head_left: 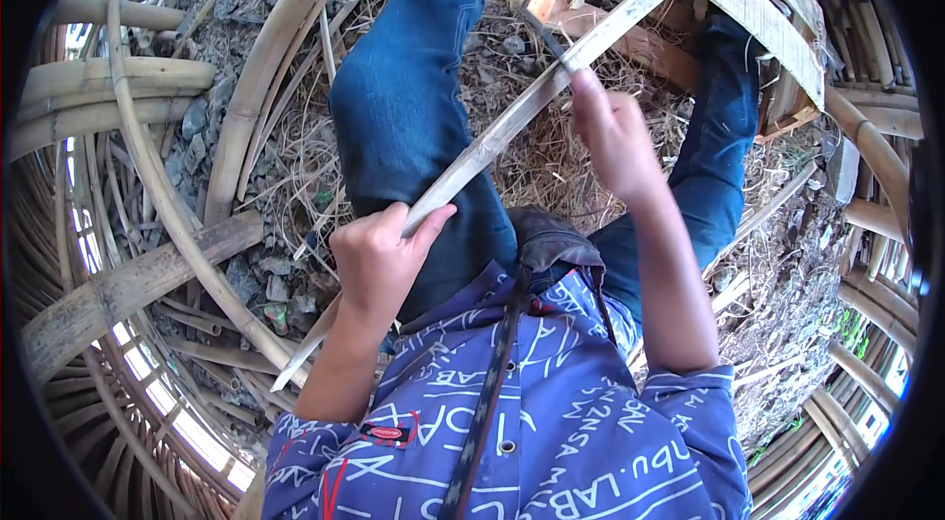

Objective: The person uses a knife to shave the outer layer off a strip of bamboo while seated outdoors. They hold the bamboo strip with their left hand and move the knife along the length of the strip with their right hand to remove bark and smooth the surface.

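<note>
A bamboo strip (551, 92) is steadied in closed left-hand fingers (379, 240) while a knife (544, 36), gripped by right-hand fingers (591, 112), bears against it.

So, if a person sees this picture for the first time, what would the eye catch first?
Most likely the long pale bamboo strip running diagonally across the centre, from the lower left to the upper right. The left hand grips it low, above the blue jeans, and the right hand holds a dark blade against it higher up. All around lie bent bamboo poles, dry shavings and stones.
</note>
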`<state>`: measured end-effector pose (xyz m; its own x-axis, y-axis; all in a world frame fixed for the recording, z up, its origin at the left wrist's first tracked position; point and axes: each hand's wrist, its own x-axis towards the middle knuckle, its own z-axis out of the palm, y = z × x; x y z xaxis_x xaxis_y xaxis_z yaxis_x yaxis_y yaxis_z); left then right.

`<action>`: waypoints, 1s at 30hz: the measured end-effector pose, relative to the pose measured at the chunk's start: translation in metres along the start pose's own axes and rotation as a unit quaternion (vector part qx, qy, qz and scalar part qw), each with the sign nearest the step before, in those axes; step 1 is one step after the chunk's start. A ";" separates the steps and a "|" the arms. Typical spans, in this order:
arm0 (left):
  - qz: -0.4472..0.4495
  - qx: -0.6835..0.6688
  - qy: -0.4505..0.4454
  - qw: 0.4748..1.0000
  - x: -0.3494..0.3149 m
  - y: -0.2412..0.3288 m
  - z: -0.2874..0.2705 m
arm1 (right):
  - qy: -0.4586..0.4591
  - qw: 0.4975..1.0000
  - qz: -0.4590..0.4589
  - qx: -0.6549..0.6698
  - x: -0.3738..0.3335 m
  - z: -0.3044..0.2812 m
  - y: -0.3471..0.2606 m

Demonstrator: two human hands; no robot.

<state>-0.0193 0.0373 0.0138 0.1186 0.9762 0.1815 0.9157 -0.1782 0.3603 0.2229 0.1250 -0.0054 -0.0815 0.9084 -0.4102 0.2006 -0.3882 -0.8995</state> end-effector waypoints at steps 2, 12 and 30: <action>0.001 0.004 0.000 1.000 -0.001 -0.001 -0.001 | 0.044 0.999 0.003 -0.009 -0.003 0.010 -0.001; 0.019 0.021 0.022 0.999 -0.002 0.000 0.002 | -0.076 0.995 -0.003 0.067 -0.028 0.032 0.020; 0.018 0.038 0.034 0.999 -0.005 0.006 0.005 | -0.002 0.999 -0.035 -0.030 -0.073 0.018 0.065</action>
<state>-0.0129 0.0316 0.0107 0.1280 0.9583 0.2556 0.9384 -0.2005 0.2815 0.2244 0.0309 -0.0363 -0.1019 0.9318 -0.3483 0.2520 -0.3145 -0.9152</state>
